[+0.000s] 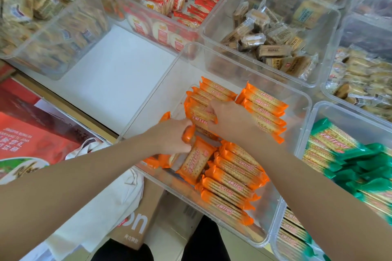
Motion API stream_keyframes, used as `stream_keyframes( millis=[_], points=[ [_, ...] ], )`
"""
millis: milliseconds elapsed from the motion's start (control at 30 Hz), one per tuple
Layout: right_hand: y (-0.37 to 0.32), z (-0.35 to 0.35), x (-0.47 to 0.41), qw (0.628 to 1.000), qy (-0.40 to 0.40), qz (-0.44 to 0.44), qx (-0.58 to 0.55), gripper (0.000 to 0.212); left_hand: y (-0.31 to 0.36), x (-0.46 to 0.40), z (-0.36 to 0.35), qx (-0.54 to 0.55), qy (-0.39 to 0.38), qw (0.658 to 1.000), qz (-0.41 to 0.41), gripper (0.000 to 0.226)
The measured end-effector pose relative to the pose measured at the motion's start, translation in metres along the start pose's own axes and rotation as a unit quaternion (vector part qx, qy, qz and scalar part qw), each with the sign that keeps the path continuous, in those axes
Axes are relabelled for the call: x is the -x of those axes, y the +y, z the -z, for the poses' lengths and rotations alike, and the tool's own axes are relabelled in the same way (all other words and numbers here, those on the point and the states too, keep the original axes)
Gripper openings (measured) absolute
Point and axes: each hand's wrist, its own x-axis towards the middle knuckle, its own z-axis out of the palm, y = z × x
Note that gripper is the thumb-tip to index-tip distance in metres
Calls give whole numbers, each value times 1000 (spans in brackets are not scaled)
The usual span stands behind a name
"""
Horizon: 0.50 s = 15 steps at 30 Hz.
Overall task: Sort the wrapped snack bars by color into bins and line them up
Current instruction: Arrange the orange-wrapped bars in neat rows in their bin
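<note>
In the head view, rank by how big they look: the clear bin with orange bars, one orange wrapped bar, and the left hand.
Largest to smallest:
clear plastic bin holding orange bars
left hand
loose orange-wrapped bar, roughly hand-sized, so unsure

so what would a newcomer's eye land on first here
Both hands, left and right, grip orange bars in the clear centre bin. Green bars fill the bin at right, and red packs sit at the top.

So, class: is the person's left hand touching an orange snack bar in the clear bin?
Touching. The head view shows the left hand with its fingers curled round the end of an orange bar in the clear bin.
</note>
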Motion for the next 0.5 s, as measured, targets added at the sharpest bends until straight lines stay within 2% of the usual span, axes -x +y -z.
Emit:
stream_keyframes(
  millis=[67, 133, 233, 333, 433, 500],
  points=[
    [-4, -4, -3, 1000, -12, 4, 27, 33, -13, 9, 14, 94, 38, 995, -3, 51],
    [-9, -13, -8, 997, -12, 14, 76, 32, -22, 15, 20, 143, 86, 986, -11, 40],
    [-12, -29, -16, 987, 4, 27, 159, 25, -24, 21, 16, 113, 122, 986, -19, 37],
    [-10, -37, -19, 979, -8, 28, 203, 31, -23, 23, 13, 112, 142, 983, -31, 34],
    [-8, -33, -23, 978, -41, 20, 203, 31, -23, 22, 14, 112, 151, 982, -28, 33],
    [-5, -19, -22, 995, -25, 14, 101, 28, -21, 20, 12, 130, 160, 978, -19, 30]
  ],
)
